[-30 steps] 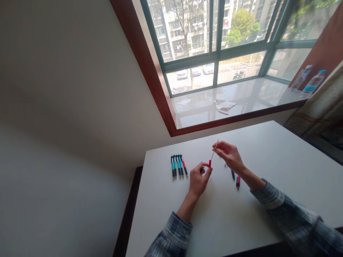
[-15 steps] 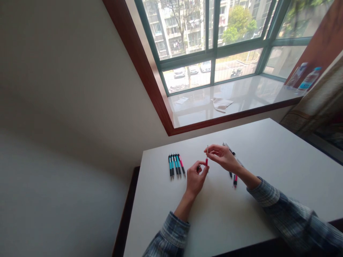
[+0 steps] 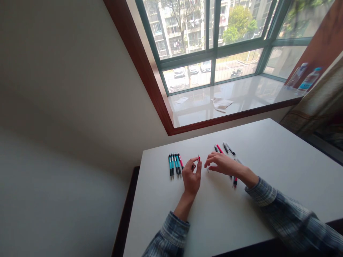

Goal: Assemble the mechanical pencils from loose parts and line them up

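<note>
My left hand (image 3: pixel 192 178) pinches a short red pen barrel (image 3: pixel 199 159) upright between thumb and forefinger, with a thin refill (image 3: pixel 198 155) standing out of its top. A small dark piece (image 3: pixel 193 166) shows in the curl of the same hand. To the right, my right hand (image 3: pixel 221 164) hovers low over the table with thumb and fingers apart. Just below its fingertips is a tiny pale part (image 3: pixel 207 170), too small to name for sure. Left of my hands lie several turquoise-and-black pens (image 3: pixel 173 165) in a row, beside a red-and-black pen (image 3: pixel 180 160).
Loose pen parts, among them a red barrel (image 3: pixel 219 148), a dark piece (image 3: pixel 225 147) and a red-and-black piece (image 3: pixel 235 182), lie around my right hand on the white table (image 3: pixel 268 153). Behind is a windowsill with a cloth (image 3: pixel 222 104) and plastic bottles (image 3: pixel 308 81).
My right hand has let go of the refill's top and dropped toward the table. My left hand has shifted slightly left with the red barrel, and the refill now stands out less.
</note>
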The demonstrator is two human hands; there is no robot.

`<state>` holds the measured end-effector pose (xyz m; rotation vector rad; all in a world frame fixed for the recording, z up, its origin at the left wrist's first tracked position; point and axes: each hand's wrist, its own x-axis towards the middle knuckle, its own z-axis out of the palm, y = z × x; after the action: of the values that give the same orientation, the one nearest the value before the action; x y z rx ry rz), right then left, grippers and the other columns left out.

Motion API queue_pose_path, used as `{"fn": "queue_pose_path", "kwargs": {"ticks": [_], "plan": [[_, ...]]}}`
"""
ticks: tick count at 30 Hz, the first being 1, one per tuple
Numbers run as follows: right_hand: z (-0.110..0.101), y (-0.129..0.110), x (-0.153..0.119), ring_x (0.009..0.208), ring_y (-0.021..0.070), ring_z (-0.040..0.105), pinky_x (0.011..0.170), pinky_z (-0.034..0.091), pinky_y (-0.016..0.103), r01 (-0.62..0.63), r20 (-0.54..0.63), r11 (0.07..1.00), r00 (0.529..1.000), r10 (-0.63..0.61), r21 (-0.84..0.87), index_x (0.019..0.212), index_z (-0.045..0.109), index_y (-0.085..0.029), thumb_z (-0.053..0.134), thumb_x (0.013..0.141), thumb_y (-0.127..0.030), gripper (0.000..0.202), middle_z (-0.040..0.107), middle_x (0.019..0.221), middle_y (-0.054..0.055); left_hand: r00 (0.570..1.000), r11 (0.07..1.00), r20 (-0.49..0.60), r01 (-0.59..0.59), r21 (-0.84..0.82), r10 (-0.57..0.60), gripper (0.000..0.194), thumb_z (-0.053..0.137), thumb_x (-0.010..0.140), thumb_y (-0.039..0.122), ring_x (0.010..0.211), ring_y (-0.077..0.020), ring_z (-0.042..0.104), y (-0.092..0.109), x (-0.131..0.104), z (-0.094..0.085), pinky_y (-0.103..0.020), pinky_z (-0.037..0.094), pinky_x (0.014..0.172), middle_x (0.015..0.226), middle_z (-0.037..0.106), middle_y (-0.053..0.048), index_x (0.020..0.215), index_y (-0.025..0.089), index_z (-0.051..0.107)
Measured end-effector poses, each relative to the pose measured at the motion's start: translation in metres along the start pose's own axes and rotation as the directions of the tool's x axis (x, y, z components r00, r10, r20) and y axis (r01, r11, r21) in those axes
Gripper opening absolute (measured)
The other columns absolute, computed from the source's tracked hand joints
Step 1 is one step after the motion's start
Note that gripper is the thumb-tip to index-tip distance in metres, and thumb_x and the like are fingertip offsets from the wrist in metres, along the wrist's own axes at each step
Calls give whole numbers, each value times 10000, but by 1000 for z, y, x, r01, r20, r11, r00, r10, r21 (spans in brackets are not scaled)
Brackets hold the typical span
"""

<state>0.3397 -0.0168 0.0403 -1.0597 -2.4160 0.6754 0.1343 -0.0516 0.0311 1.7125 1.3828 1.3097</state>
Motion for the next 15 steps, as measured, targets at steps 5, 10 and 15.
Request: {"fn": "queue_pose_path", "kwargs": {"ticks": [5,10,15], "plan": [[0,-6,1,930,223,676,849,502,321,3,63,1000,998,-4,28,956,807,-240,729,932,-205,89,759,960,54,999,999,10,52,15,-52,271,630,960,437,623,-122,491,2,0,1,-225,424,633,757,620,3,1008,186,718],[5,-11,4,872,206,685,825,509,292,-58,59,997,997,55,42,861,786,-191,712,919,-127,115,747,896,62,995,994,9,104,-29,-104,299,644,942,473,551,-112,370,3,1,2,-224,310,534,602,394,63,945,179,704],[7,-11,4,909,226,669,821,510,322,-39,-13,999,999,39,0,869,737,-182,651,945,-104,138,738,917,80,998,998,21,65,-1,-65,271,647,936,445,583,-117,417,4,-1,0,-224,349,564,646,486,41,968,185,717]]}}
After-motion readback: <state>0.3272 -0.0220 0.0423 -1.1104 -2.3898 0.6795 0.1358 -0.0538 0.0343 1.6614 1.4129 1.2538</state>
